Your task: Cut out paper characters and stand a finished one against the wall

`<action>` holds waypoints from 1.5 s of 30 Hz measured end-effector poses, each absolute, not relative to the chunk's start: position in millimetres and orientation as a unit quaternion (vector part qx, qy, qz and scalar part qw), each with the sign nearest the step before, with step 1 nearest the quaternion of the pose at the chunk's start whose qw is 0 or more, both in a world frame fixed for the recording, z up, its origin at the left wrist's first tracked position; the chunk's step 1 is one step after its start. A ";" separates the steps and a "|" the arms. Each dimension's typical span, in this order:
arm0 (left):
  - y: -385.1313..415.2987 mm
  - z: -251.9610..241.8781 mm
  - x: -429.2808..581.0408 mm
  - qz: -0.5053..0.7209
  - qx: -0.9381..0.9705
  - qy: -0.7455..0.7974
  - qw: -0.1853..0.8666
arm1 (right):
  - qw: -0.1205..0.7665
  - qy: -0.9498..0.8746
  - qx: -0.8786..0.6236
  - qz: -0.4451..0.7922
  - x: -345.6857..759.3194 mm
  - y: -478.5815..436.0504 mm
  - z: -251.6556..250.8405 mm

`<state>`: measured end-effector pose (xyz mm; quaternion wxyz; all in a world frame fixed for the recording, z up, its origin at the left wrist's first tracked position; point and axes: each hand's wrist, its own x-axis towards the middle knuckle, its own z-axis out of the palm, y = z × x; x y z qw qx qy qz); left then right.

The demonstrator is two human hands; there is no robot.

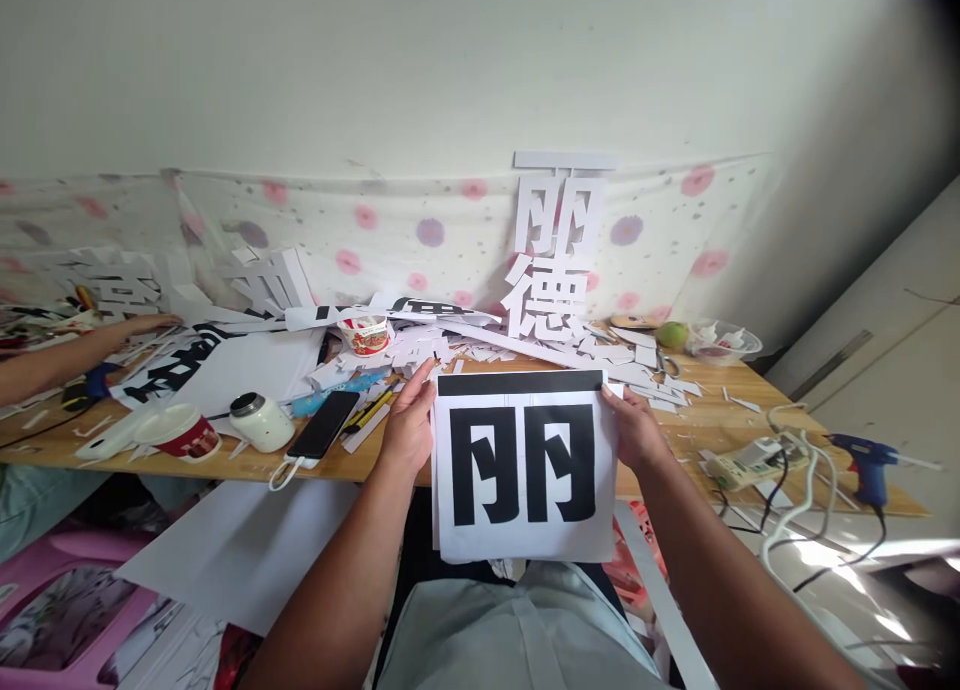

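A printed sheet (pixel 523 470) bearing a black character is held up at the near edge of the table (pixel 709 420). Its upper left side is pinched by the fingers of the left hand (pixel 411 420), its upper right corner by those of the right hand (pixel 636 425). A checking or aligning step seems in hand; next, a level, even grip is called for, clear of the paper scraps (pixel 401 350).

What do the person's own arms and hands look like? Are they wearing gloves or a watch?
No gloves! The left hand and right hand are bare, with no rings or watch that I can see. No sleeves show on the left forearm or right forearm. The clothing between them is pale grey-blue.
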<state>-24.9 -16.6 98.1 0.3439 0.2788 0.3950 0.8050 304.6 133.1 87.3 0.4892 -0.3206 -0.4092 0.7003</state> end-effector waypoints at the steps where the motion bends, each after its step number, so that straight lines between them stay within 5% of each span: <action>1: -16.4 101.7 -25.8 0.805 0.284 0.398 0.338 | 0.494 -0.413 -0.314 0.698 303.6 133.2 90.9; 10: -18.7 107.2 -36.5 0.783 0.306 0.421 0.341 | 0.546 -0.446 -0.264 0.658 295.6 123.6 103.6; 45: -22.3 97.9 -25.0 0.729 0.404 0.492 0.253 | 0.492 -0.433 -0.244 0.715 315.6 118.9 99.5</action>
